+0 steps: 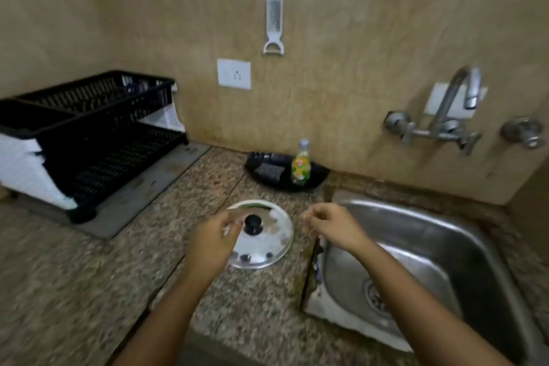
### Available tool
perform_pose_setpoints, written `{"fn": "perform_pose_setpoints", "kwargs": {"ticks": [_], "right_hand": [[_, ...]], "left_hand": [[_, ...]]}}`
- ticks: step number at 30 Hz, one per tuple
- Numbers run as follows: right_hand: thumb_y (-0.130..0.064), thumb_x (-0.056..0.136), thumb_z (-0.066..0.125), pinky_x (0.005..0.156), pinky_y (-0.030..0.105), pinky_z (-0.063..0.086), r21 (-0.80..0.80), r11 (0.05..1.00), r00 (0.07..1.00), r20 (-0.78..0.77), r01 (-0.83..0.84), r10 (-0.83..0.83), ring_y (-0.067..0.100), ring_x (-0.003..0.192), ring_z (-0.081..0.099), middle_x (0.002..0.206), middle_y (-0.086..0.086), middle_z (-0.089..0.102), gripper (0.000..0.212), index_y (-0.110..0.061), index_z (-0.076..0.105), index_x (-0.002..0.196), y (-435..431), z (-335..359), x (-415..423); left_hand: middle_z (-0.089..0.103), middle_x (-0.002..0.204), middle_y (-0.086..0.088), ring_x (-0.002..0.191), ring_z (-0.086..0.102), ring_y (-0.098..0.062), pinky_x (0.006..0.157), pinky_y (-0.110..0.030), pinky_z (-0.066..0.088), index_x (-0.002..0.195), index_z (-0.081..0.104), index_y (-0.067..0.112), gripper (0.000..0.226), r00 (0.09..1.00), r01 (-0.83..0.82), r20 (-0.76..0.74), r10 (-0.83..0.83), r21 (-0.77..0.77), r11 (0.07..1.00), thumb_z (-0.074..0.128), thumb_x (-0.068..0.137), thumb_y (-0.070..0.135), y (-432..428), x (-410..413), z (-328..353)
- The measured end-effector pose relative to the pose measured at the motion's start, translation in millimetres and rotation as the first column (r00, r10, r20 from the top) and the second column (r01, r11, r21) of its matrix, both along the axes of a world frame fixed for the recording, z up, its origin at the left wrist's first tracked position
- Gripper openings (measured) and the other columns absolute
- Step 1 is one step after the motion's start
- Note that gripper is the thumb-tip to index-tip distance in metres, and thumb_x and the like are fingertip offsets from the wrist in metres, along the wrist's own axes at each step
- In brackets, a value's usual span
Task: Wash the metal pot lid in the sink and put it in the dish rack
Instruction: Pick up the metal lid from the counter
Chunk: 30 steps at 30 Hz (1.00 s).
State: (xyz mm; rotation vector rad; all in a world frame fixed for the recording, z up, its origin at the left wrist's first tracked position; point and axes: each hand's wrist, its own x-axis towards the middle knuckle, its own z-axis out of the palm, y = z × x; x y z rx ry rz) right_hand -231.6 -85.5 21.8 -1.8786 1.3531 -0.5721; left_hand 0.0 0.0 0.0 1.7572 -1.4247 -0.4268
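The shiny metal pot lid with a black knob lies on the speckled granite counter, just left of the sink. My left hand covers the lid's left edge, its fingertips close beside the knob but not closed around it. My right hand hovers to the right of the lid, over the sink's near-left corner, fingers loosely curled and holding nothing. The black plastic dish rack stands at the far left of the counter on a grey drain tray.
A wall tap sits above the sink. A dish soap bottle and a scrubber rest in a black tray against the wall. A grater hangs on the tiled wall. White material lines the sink's near-left rim.
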Motion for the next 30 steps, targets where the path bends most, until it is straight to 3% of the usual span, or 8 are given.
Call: {"fn": "perform_pose_setpoints", "kwargs": {"ticks": [3,5,7,10,14,20,30], "right_hand": [[-0.021,0.092,0.056,0.079,0.039,0.056,0.030,1.000,0.997,-0.074,-0.007,0.009,0.013,0.079,0.069,0.080,-0.007,0.074,0.022,-0.029,0.067,0.074,1.2,-28.4,22.0],[-0.024,0.091,0.057,0.080,0.038,0.054,0.019,1.000,0.993,-0.119,-0.008,0.010,0.014,0.085,0.068,0.088,-0.005,0.074,0.015,-0.026,0.069,0.082,2.0,-48.7,36.3],[-0.029,0.093,0.055,0.082,0.038,0.053,-0.024,1.000,0.985,-0.175,-0.006,0.002,0.018,0.094,0.066,0.099,-0.001,0.072,0.017,-0.022,0.070,0.096,2.6,-68.4,48.5],[-0.026,0.093,0.052,0.086,0.036,0.050,-0.097,0.995,0.971,-0.236,0.015,-0.037,0.023,0.106,0.061,0.115,0.001,0.067,0.028,-0.021,0.062,0.119,2.5,-89.7,68.2],[-0.030,0.092,0.050,0.096,0.039,0.046,-0.195,0.981,0.947,-0.313,0.004,-0.066,0.030,0.120,0.050,0.131,0.008,0.057,0.043,-0.019,0.049,0.134,-5.7,-112.3,93.5],[-0.039,0.094,0.051,0.095,0.043,0.043,-0.186,0.981,0.913,-0.387,0.062,-0.131,0.033,0.124,0.040,0.138,0.011,0.045,0.049,-0.014,0.043,0.136,-34.9,-112.7,139.5],[-0.022,0.091,0.058,0.091,0.042,0.047,-0.080,0.994,0.853,-0.522,-0.076,0.023,0.038,0.114,0.052,0.136,0.021,0.043,0.049,-0.010,0.043,0.136,-68.2,-121.5,160.4]], "left_hand": [[0.068,0.114,-0.009,0.096,0.065,-0.027,0.080,-0.037,0.053,0.121,0.062,0.017,0.034,0.978,-0.059,0.207,0.040,0.086,0.995,0.053,0.093,0.034,3.5,27.7,-38.4],[0.061,0.129,-0.009,0.112,0.060,-0.029,0.090,-0.038,0.049,0.133,0.054,0.018,0.042,0.949,-0.069,0.315,0.023,0.136,0.988,0.051,0.093,0.032,4.4,43.6,-65.5],[0.044,0.148,-0.009,0.137,0.039,-0.030,0.108,-0.042,0.034,0.143,0.042,0.017,0.052,0.910,-0.101,0.414,0.008,0.203,0.974,0.048,0.095,0.035,3.1,54.7,-91.9],[0.019,0.161,-0.003,0.148,0.012,-0.026,0.117,-0.044,0.014,0.152,0.021,0.021,0.062,0.866,-0.148,0.498,-0.035,0.323,0.935,0.035,0.097,0.047,5.2,66.3,-122.0],[0.010,0.162,0.002,0.149,0.006,-0.024,0.119,-0.045,0.006,0.153,0.013,0.027,0.063,0.854,-0.155,0.515,-0.069,0.378,0.913,0.016,0.095,0.053,7.2,66.7,-142.1],[0.012,0.162,0.004,0.149,0.005,-0.021,0.118,-0.042,0.001,0.152,0.019,0.029,0.059,0.862,-0.167,0.506,-0.038,0.355,0.920,0.019,0.097,0.051,5.3,69.6,-151.2],[0.012,0.161,0.007,0.149,0.005,-0.017,0.116,-0.035,-0.004,0.150,0.023,0.032,0.068,0.873,-0.166,0.487,-0.010,0.316,0.934,0.006,0.090,0.057,6.8,71.1,-154.2]]}}
